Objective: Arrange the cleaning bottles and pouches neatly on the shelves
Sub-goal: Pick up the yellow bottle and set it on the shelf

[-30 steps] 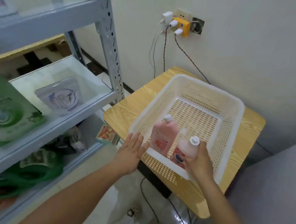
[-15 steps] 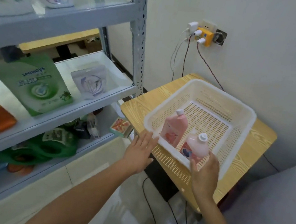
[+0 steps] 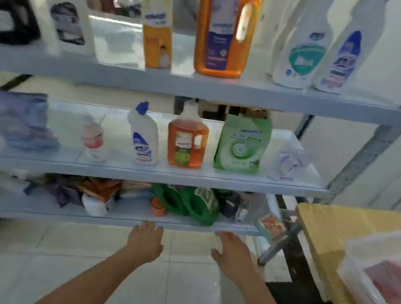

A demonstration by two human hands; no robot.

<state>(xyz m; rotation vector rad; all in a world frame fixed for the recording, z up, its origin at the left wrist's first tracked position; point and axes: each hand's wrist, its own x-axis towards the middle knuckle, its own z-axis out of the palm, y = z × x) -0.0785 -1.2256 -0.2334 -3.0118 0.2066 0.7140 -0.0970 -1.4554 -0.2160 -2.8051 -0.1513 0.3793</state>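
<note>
My left hand [image 3: 145,239] and my right hand [image 3: 232,252] are stretched out side by side, fingers spread, nothing in either, just in front of the lowest shelf's edge [image 3: 115,217]. That shelf holds green pouches [image 3: 194,203] and a jumble of packets. The middle shelf [image 3: 138,171] carries a white bottle with a blue cap [image 3: 145,138], an orange bottle [image 3: 186,143], a green pouch [image 3: 241,145], a pale pouch [image 3: 289,163] and a blue pouch [image 3: 18,117]. On the top shelf [image 3: 179,81] stand a big orange bottle [image 3: 225,24], a yellow bottle [image 3: 158,21] and white bottles [image 3: 304,50].
At the right stands a wooden table [image 3: 327,224] with a white basket [image 3: 365,299]; something pink lies inside it. The shelf's grey upright [image 3: 379,143] rises between shelf and table. Pale floor tiles [image 3: 18,267] lie below my arms. The picture is blurred.
The view has swung left from the basket to face the shelves. My right hand has let go of the pink bottle in the basket. Both hands have moved to the lowest shelf's edge.
</note>
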